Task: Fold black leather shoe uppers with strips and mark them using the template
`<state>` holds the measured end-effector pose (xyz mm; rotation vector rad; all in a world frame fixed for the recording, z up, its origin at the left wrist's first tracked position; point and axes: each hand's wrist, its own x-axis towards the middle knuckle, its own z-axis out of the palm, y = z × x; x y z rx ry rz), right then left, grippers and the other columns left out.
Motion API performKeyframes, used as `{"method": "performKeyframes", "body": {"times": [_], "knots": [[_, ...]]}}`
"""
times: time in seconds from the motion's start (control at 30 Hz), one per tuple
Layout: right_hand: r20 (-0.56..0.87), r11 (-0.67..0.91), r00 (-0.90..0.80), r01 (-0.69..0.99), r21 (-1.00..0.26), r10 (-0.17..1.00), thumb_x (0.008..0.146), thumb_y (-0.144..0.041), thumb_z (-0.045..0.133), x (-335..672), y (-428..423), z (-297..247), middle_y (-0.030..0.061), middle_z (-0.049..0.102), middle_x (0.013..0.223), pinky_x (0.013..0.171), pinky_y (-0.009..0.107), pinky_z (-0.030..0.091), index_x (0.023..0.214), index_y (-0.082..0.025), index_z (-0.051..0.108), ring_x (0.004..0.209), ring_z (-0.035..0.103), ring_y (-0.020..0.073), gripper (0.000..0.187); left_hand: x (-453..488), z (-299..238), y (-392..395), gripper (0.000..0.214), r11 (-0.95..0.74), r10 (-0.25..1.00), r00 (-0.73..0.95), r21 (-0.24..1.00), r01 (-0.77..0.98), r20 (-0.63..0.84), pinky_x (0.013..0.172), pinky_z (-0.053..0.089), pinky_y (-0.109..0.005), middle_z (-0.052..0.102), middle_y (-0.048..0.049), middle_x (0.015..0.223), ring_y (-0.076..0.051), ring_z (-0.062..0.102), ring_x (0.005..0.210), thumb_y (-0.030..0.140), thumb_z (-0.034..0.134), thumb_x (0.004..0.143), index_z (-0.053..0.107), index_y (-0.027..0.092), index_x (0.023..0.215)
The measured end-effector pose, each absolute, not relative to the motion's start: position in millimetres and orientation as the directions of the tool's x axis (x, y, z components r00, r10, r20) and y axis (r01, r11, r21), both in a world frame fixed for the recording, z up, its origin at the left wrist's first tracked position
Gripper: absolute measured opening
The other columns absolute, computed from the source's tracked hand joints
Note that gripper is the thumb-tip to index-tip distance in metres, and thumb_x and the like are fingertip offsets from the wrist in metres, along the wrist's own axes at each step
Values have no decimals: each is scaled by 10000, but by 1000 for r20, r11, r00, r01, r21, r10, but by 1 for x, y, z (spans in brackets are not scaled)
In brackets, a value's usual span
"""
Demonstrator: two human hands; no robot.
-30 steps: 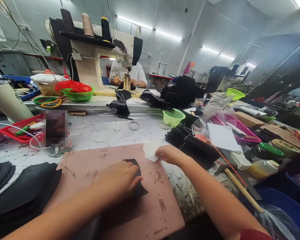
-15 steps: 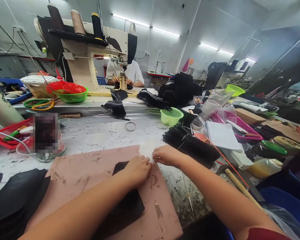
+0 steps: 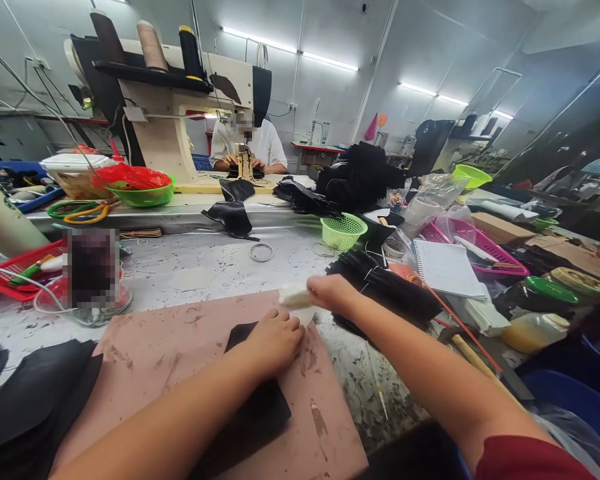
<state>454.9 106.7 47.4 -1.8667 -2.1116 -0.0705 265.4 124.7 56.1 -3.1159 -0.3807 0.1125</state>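
Observation:
My left hand (image 3: pixel 275 340) presses on a black leather-like piece (image 3: pixel 260 413), fingers bent and held close together. Its thumb and the underside of the grip are hidden. Under the piece lies a pink board (image 3: pixel 170 333) with worn brown marks. Just beyond the left fingertips, my right hand (image 3: pixel 333 293) is closed on a thin white sheet (image 3: pixel 295 297), raised and bent over the board's far edge. Motion blurs this sheet slightly, and part of it lies close to the left fingers. A stack of black pieces (image 3: pixel 35 400) lies at the board's left.
A black bundle (image 3: pixel 385 290) and a green basket (image 3: pixel 344 231) stand beyond my right hand. A tape roll (image 3: pixel 261 252) lies mid-table. Behind it is a sewing machine (image 3: pixel 180 127), with a co-worker (image 3: pixel 273 150) beyond. A notebook (image 3: pixel 447 267) and jar (image 3: pixel 537 331) sit right.
My right hand has risen slightly away from the left, lifting and bending the white sheet with it. The left hand stays almost in the same place on the black piece.

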Motion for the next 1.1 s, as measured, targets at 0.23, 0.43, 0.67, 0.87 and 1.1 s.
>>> {"method": "performKeyframes", "body": {"times": [0.23, 0.43, 0.67, 0.87, 1.1], "knots": [[501, -113, 559, 734, -670, 660, 687, -225, 424, 475, 141, 66, 37, 597, 638, 639, 308, 413, 652, -202, 462, 626, 569, 189, 57, 273, 61, 131, 225, -951, 287, 950, 84, 298, -120, 791, 430, -378, 610, -136, 1004, -268, 561, 938, 248, 502, 776, 575, 139, 959], [278, 26, 747, 330, -944, 604, 590, -331, 471, 471, 120, 91, -12, 544, 597, 477, 238, 404, 661, -203, 440, 570, 585, 158, 150, 234, 73, 123, 234, -923, 281, 948, 228, 309, -148, 814, 443, -326, 617, -70, 1004, -215, 571, 936, 231, 543, 761, 550, 190, 991], [-39, -7, 554, -59, -998, 832, 498, -329, 600, 409, 60, 83, -50, 484, 460, 365, 169, 257, 579, -180, 475, 413, 497, 97, 211, 156, 69, 82, 134, -823, 214, 966, 507, 257, -142, 772, 441, -247, 619, 14, 948, -150, 577, 884, 185, 551, 781, 626, 270, 852], [-127, -53, 404, -190, -980, 906, 466, -241, 685, 366, 34, 81, -45, 513, 425, 382, 167, 244, 537, -160, 521, 391, 445, 69, 196, 173, 95, 91, 98, -817, 481, 846, 467, 338, 230, 705, 459, -266, 618, -30, 841, -163, 574, 802, 207, 494, 819, 584, 203, 780], [-122, 23, 467, -292, -956, 876, 537, -391, 655, 334, 22, 76, -91, 383, 399, 366, 163, 199, 589, -188, 441, 357, 311, 41, 299, 203, 108, 87, 90, -933, 357, 880, 168, 319, 312, 631, 446, -330, 614, -66, 768, -215, 550, 726, 242, 567, 771, 572, 175, 711]]}}
